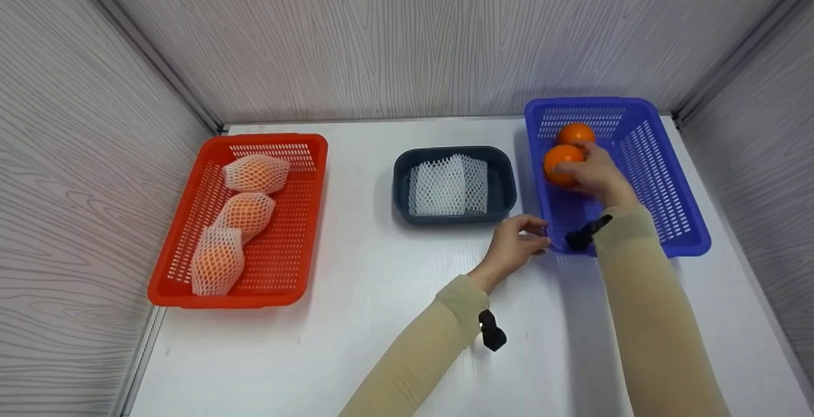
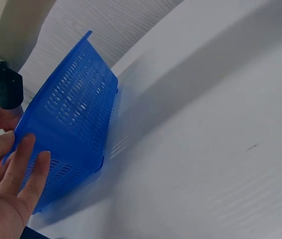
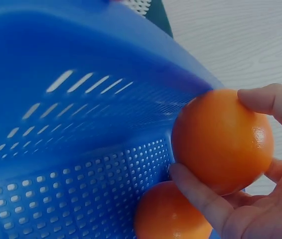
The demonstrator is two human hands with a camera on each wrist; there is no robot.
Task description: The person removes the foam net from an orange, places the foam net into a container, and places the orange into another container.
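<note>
My right hand [image 1: 598, 172] is inside the blue basket [image 1: 683, 213], gripping a smooth orange [image 3: 220, 142] between thumb and fingers, close to the basket's left wall. Partly behind it in the head view is a second orange [image 1: 576, 132], lying in the basket; it also shows under the fingers in the right wrist view. At the basket's near left corner, my left hand [image 1: 518, 242] holds the rim. From the left wrist, its thumb lies by the rim and two fingers [image 2: 36, 179] rest along the outer wall.
A dark oval-cornered tub [image 1: 400, 210] in the middle contains folded white foam nets [image 1: 448, 185]. On the left, a red basket [image 1: 273, 299] bears several net-wrapped oranges [image 1: 217, 263] in a column. Wood-patterned panels [image 1: 381, 42] enclose the white table [image 1: 381, 315] at back and sides.
</note>
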